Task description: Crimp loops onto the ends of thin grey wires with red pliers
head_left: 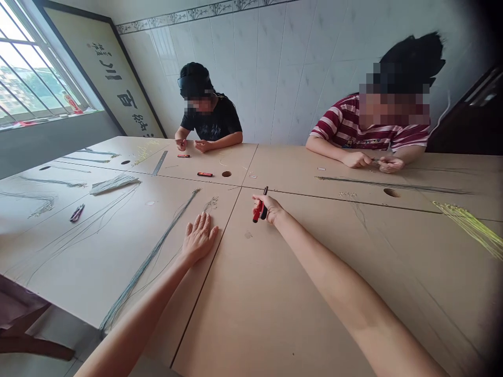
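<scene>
The left hand rests palm down on the pale beige panelled tabletop, left of the near centre seam. Its fingers are extended and its grip is released. The fingertips lie at the near edge of a small cluster of fine strands with pale gold ends; contact with it cannot be confirmed. Just to the left, a long bundle of thin blue-green strands runs diagonally from beside the cluster to the near table edge.

The right hand is positioned right of the same seam, with its fingers closed around a red-and-black handheld tool. The tool's slim dark end projects toward the far side.

On the far side, two persons are seated: one in a dark short-sleeved top at left, one in a maroon-and-white striped shirt at right. A slim red-and-black stick-shaped item lies left of a round table hole. At the far right, a bundle of yellow-green strands lies on the tabletop.
</scene>
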`<state>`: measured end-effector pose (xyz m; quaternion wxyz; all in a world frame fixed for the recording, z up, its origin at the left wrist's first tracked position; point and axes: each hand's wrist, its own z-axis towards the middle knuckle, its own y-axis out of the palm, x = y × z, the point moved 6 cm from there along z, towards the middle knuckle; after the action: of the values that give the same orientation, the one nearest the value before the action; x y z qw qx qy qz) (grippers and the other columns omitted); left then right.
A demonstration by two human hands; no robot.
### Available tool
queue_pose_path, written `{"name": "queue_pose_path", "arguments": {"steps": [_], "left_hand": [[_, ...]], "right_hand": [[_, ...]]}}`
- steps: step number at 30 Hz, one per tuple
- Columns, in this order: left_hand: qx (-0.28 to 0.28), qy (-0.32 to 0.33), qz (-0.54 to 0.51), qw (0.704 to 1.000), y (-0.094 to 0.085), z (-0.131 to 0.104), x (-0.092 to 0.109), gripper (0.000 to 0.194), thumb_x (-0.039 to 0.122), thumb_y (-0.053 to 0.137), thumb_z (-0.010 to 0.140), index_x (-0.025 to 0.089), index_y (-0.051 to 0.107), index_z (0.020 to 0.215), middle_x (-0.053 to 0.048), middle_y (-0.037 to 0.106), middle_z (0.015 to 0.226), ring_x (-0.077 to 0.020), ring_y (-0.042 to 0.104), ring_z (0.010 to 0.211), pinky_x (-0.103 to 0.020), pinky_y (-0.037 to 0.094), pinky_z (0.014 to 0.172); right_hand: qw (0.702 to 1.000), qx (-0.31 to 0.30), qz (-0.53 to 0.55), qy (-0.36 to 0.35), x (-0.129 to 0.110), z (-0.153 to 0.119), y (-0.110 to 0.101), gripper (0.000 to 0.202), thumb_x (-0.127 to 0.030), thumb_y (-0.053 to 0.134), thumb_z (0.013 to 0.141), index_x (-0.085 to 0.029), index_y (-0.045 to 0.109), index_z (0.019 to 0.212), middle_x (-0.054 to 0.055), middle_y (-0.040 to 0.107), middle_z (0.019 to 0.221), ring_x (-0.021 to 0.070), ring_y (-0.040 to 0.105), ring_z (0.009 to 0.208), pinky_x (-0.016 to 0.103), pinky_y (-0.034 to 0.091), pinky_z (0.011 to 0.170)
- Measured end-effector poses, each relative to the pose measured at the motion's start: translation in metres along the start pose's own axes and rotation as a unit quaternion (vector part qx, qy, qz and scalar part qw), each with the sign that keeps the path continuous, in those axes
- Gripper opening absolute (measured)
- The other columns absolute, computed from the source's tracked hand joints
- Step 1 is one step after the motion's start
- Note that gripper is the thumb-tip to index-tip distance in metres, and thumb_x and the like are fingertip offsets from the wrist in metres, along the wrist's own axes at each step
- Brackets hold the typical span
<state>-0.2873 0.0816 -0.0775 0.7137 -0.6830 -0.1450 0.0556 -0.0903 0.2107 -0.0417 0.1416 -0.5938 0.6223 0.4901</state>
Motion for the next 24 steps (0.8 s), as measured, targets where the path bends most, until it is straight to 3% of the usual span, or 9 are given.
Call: {"name": "queue_pose_path", "arguments": {"steps": [5,8,10,11,19,24], "left_hand": [[0.004,0.002,0.007,1.000,0.000,0.000,0.000,0.067,0.051,0.019,0.098,0.015,0.028,0.153,-0.010,0.019,0.161,-0.0263,0.014,0.150,-0.052,0.016,0.119],[0.003,0.000,0.011,1.000,0.000,0.000,0.000,0.068,0.052,0.018,0.098,0.013,0.027,0.154,-0.010,0.018,0.161,-0.0262,0.014,0.150,-0.051,0.016,0.120],[0.002,-0.002,0.014,1.000,-0.001,0.000,0.000,0.069,0.052,0.018,0.098,0.013,0.026,0.154,-0.010,0.018,0.161,-0.0262,0.014,0.150,-0.051,0.015,0.120],[0.001,-0.003,0.015,1.000,-0.001,0.000,0.001,0.069,0.052,0.018,0.098,0.013,0.026,0.154,-0.010,0.018,0.161,-0.0262,0.014,0.150,-0.051,0.015,0.120],[0.009,0.004,0.022,1.000,-0.003,-0.001,0.002,0.070,0.052,0.018,0.098,0.010,0.026,0.154,-0.011,0.019,0.161,-0.0268,0.016,0.150,-0.051,0.015,0.120],[0.012,0.003,0.022,1.000,0.000,0.001,0.000,0.069,0.052,0.018,0.098,0.013,0.027,0.154,-0.010,0.020,0.161,-0.0263,0.016,0.150,-0.050,0.015,0.120]], "right_hand": [[0.996,0.024,0.030,-0.086,-0.048,-0.025,-0.040,0.031,-0.034,0.058,0.094,-0.017,0.058,0.120,0.008,0.062,0.118,0.0194,0.063,0.098,0.039,0.056,0.082],[0.988,0.033,0.049,-0.139,-0.078,-0.050,-0.067,0.017,-0.029,0.057,0.095,-0.014,0.061,0.099,0.000,0.063,0.086,0.0101,0.059,0.068,0.026,0.053,0.063],[0.982,0.037,0.061,-0.176,-0.097,-0.071,-0.084,0.018,-0.018,0.055,0.095,-0.015,0.057,0.078,-0.008,0.044,0.056,0.0045,0.042,0.048,0.020,0.048,0.057],[0.978,0.037,0.065,-0.195,-0.106,-0.083,-0.092,0.021,-0.016,0.055,0.094,-0.016,0.055,0.073,-0.010,0.035,0.051,0.0041,0.036,0.045,0.019,0.047,0.056],[0.937,0.035,0.068,-0.341,-0.161,-0.181,-0.144,0.026,-0.013,0.054,0.092,-0.022,0.057,0.068,-0.008,0.029,0.055,0.0060,0.035,0.048,0.026,0.046,0.069],[0.912,0.032,0.023,-0.408,-0.176,-0.225,-0.166,0.029,-0.022,0.056,0.092,-0.028,0.056,0.063,-0.004,0.029,0.057,0.0124,0.032,0.051,0.033,0.046,0.076]]}}
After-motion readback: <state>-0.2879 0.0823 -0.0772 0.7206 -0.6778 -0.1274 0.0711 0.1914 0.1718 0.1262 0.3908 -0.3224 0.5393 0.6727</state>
